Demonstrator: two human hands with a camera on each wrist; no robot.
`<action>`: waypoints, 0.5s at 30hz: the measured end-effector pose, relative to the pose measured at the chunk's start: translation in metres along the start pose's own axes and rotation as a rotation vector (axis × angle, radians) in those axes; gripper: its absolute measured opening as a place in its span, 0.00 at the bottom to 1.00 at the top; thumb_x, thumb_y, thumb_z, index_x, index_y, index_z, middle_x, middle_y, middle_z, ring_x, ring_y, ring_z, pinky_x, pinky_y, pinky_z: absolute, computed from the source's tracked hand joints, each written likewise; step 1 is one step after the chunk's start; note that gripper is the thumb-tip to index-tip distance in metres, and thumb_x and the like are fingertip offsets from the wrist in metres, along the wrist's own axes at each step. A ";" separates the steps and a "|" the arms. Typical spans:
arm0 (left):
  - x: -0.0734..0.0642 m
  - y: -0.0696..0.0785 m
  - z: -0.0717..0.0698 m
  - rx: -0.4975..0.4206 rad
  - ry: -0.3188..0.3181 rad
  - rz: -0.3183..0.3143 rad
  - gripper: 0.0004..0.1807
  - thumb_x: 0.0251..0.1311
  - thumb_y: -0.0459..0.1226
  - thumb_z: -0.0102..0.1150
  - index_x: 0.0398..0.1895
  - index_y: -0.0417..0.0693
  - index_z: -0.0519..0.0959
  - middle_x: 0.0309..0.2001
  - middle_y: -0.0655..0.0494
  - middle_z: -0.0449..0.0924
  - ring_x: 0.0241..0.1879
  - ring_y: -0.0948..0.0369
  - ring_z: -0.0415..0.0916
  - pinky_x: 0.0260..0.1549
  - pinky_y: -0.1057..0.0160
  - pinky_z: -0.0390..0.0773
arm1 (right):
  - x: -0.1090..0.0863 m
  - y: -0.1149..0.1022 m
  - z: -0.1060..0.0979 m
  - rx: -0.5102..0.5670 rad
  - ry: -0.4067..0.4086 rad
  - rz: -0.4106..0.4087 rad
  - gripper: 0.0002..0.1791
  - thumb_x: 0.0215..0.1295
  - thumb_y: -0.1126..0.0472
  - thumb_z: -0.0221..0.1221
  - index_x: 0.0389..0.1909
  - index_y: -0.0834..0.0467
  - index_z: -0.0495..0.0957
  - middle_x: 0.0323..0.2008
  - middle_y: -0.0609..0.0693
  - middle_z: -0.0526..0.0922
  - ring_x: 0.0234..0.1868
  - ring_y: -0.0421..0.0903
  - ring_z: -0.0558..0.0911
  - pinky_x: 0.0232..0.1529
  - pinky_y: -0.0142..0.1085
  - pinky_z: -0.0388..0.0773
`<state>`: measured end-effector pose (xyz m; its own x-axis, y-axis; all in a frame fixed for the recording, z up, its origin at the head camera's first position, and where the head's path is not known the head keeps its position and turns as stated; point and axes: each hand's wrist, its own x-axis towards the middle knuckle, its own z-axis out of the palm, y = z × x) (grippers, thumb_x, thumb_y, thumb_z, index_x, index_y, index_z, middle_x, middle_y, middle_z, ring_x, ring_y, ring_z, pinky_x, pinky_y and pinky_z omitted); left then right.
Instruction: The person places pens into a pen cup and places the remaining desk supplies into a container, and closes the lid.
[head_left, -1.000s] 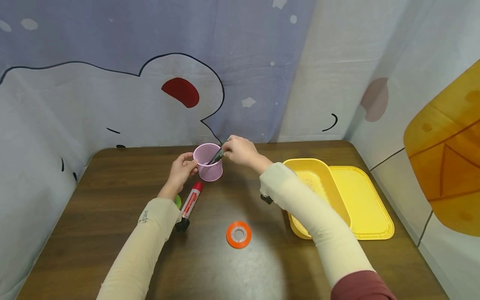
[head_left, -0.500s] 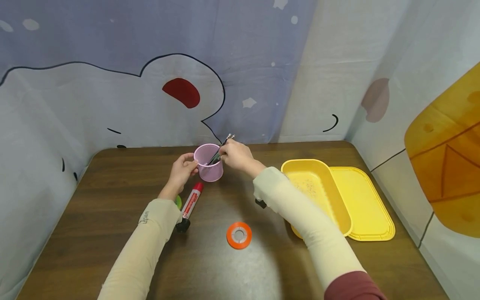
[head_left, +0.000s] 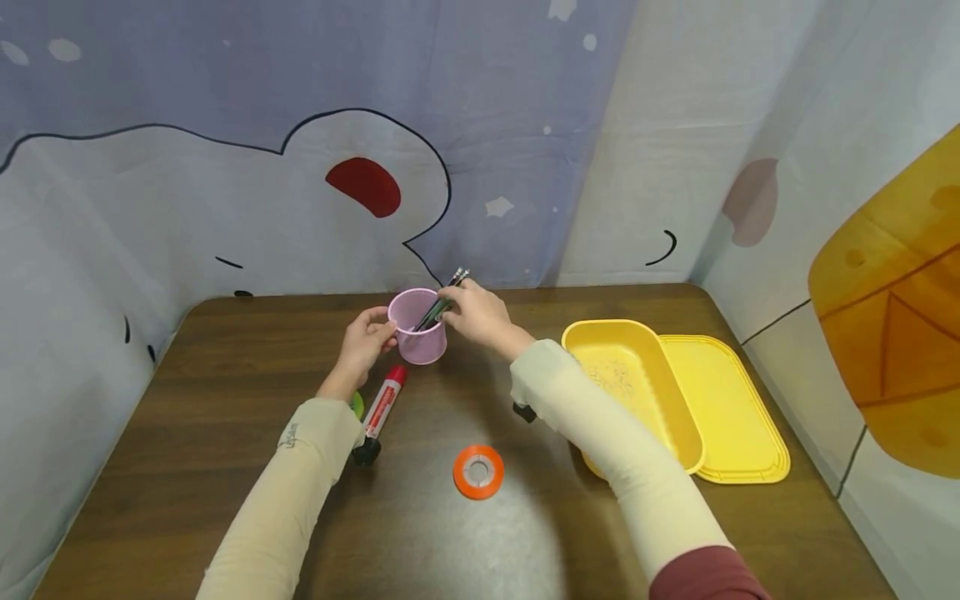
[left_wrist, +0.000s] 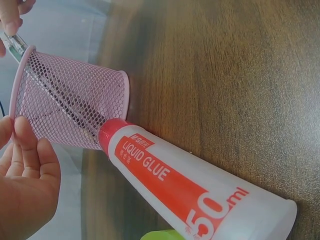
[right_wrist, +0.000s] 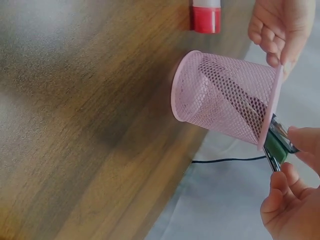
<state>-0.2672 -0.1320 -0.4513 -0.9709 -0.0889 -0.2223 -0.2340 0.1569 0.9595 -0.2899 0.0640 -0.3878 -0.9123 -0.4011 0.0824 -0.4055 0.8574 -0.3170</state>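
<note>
A pink mesh pen holder [head_left: 422, 346] stands upright near the table's back edge. My left hand [head_left: 365, 342] pinches its rim from the left, thumb and fingers at the top edge, as the left wrist view also shows. Several slim dark pens [right_wrist: 240, 102] lean inside the holder, with a green piece [right_wrist: 276, 147] among them. At the rim's right side my right hand [head_left: 480, 315] pinches these pens between thumb and fingers; their upper ends stick out above it. A tube of liquid glue [left_wrist: 165, 175] with a red cap lies close to the holder, by my left wrist.
An orange tape roll [head_left: 478, 472] lies at the table's middle. On the right sits a yellow tray [head_left: 667, 392], its yellow lid [head_left: 738, 408] beside it. A green object [head_left: 357, 405] is partly hidden behind my left wrist. A printed curtain [head_left: 502, 150] hangs behind the table.
My right hand has shifted slightly down and right at the pens, and their upper ends now show above it. My left hand keeps its hold on the rim.
</note>
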 end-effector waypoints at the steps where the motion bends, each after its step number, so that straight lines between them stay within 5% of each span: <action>1: 0.000 0.000 0.000 -0.002 0.001 0.000 0.22 0.61 0.37 0.48 0.59 0.46 0.61 0.40 0.45 0.73 0.26 0.68 0.72 0.42 0.59 0.75 | 0.000 0.001 -0.001 0.014 0.009 0.002 0.19 0.55 0.53 0.57 0.51 0.45 0.73 0.38 0.47 0.73 0.32 0.42 0.73 0.27 0.36 0.70; 6: 0.001 0.000 -0.001 -0.013 0.002 0.001 0.22 0.61 0.37 0.48 0.59 0.45 0.61 0.40 0.45 0.72 0.26 0.67 0.72 0.37 0.65 0.76 | -0.003 0.007 -0.010 0.097 0.032 -0.001 0.21 0.54 0.55 0.58 0.51 0.48 0.73 0.35 0.48 0.74 0.33 0.43 0.73 0.28 0.36 0.69; 15: 0.005 -0.002 0.001 -0.024 0.005 0.000 0.23 0.61 0.37 0.49 0.59 0.46 0.62 0.41 0.43 0.72 0.28 0.64 0.73 0.41 0.60 0.75 | -0.014 0.027 -0.015 0.192 0.032 -0.007 0.21 0.54 0.56 0.59 0.50 0.53 0.73 0.34 0.51 0.75 0.35 0.46 0.74 0.33 0.36 0.69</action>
<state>-0.2713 -0.1319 -0.4546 -0.9707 -0.0934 -0.2213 -0.2324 0.1336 0.9634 -0.2888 0.0975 -0.3837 -0.9122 -0.3937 0.1138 -0.3961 0.7759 -0.4910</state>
